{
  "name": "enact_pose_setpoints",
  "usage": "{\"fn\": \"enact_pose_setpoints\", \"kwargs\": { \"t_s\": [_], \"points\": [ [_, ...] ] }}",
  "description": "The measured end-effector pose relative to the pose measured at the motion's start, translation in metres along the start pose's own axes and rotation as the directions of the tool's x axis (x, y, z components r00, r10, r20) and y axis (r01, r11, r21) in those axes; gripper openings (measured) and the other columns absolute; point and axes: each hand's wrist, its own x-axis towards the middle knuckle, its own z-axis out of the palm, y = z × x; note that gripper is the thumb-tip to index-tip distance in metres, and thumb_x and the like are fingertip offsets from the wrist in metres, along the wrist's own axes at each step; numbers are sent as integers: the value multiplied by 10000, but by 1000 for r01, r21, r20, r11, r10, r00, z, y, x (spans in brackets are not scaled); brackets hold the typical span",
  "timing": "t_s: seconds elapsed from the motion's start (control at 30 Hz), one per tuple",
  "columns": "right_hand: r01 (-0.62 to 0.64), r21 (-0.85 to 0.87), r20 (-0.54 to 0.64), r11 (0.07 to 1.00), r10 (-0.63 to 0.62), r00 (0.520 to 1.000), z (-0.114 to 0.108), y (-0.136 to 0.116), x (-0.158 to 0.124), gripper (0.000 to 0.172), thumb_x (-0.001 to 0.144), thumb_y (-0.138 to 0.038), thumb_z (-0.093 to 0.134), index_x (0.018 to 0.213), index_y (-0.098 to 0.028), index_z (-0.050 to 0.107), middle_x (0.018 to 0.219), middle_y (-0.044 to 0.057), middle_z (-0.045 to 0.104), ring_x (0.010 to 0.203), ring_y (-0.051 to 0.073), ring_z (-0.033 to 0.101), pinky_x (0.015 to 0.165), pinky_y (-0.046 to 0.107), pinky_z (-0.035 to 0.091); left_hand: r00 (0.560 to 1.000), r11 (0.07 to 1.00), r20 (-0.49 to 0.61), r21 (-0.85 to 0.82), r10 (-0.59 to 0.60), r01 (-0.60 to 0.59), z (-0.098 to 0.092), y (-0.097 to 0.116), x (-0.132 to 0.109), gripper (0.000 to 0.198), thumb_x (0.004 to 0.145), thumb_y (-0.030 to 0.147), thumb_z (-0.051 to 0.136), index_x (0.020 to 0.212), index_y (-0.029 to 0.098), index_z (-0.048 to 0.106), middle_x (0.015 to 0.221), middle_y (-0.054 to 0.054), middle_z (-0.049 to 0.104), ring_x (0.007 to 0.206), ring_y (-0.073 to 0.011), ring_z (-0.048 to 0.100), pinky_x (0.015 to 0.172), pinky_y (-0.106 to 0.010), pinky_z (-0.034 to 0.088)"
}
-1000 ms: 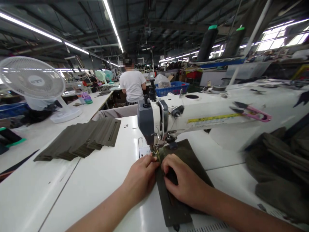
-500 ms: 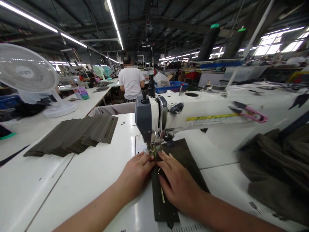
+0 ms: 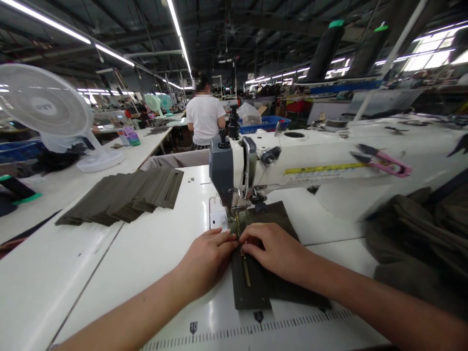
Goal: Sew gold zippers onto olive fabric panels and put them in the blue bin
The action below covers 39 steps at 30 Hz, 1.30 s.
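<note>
Dark olive fabric panels lie under the presser foot of a white and grey sewing machine. A zipper with gold teeth runs lengthwise in a slot of the narrow upper panel, and a wider panel spreads out beneath to the right. My left hand rests with its fingers stretched forward on the panel's left edge, close to the needle area. Bent at the knuckles, my right hand has thumb and forefinger closed at the zipper, just above its slider; the exact grip is partly hidden.
Stacked olive pieces fan out on the table's left. Pink-handled thread snips sit on the machine arm. Bundled dark fabric lies at right. A white fan stands at left; a person in a white shirt is ahead.
My right hand has gone from lying flat on the panel to a bent, pinching shape at the zipper. The panel's near end sits farther forward, and ruler marks show on the table. The view has shifted slightly.
</note>
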Motion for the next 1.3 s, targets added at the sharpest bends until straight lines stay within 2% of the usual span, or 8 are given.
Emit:
{"fn": "enact_pose_setpoints", "kwargs": {
  "t_s": [0.1,0.2,0.33,0.47,0.83,0.97,1.13,1.3],
  "points": [
    [38,18,-94,999,-36,995,1,-7,-6,214,701,24,531,722,-176,603,732,-7,616,705,134,579,674,257,448,999,998,-15,-33,-50,50,0,2,0,252,831,120,418,985,162,614,995,-71,659,907,-188,619,818,-351,515],
    [206,-114,-149,972,-222,964,8,-7,-28,241,741,21,429,760,-169,577,804,38,602,777,164,561,727,313,460,998,1000,-46,-2,-31,31,3,5,-4,239,827,130,429,970,160,618,1017,-86,657,914,-199,625,841,-383,506],
    [341,-351,-168,872,-417,893,24,-4,-65,223,805,-86,413,917,-124,602,954,135,595,859,220,553,750,362,486,999,995,1,89,51,-51,4,13,-11,242,843,152,430,1019,136,596,1082,-114,631,992,-224,597,889,-427,475],
    [376,-501,-156,780,-508,847,33,-5,-79,261,832,-224,458,992,-92,616,965,143,629,888,262,565,769,391,494,997,990,36,122,67,-71,1,18,-14,246,863,158,404,1023,127,589,1113,-120,616,1018,-226,584,909,-434,459],
    [346,-396,-271,851,-468,841,43,-15,-77,258,818,-101,396,888,-84,643,863,123,647,792,214,566,716,342,488,998,978,7,198,59,-59,8,24,-14,197,848,109,435,965,94,592,1061,-130,634,972,-241,602,870,-402,486],
    [253,-293,-244,922,-328,913,31,-12,-64,203,835,-235,454,803,-161,640,793,79,646,739,190,577,686,332,489,1000,982,-2,187,20,-19,10,27,-12,132,840,122,478,907,126,593,985,-90,651,923,-209,616,886,-381,480],
    [177,-469,-166,865,-284,944,28,7,-37,393,836,-199,432,1174,-19,522,1229,199,516,1149,271,467,943,451,413,999,976,-36,217,-15,22,11,30,-11,114,843,122,481,897,148,577,993,-74,643,950,-184,601,907,-362,468],
    [178,-563,-79,807,-267,960,36,19,-31,419,861,-203,387,1215,-6,496,1287,185,460,1197,262,426,978,435,398,999,987,-43,160,-24,31,11,27,-7,142,852,120,438,863,156,575,962,-60,650,917,-182,612,943,-386,435]
  ]
}}
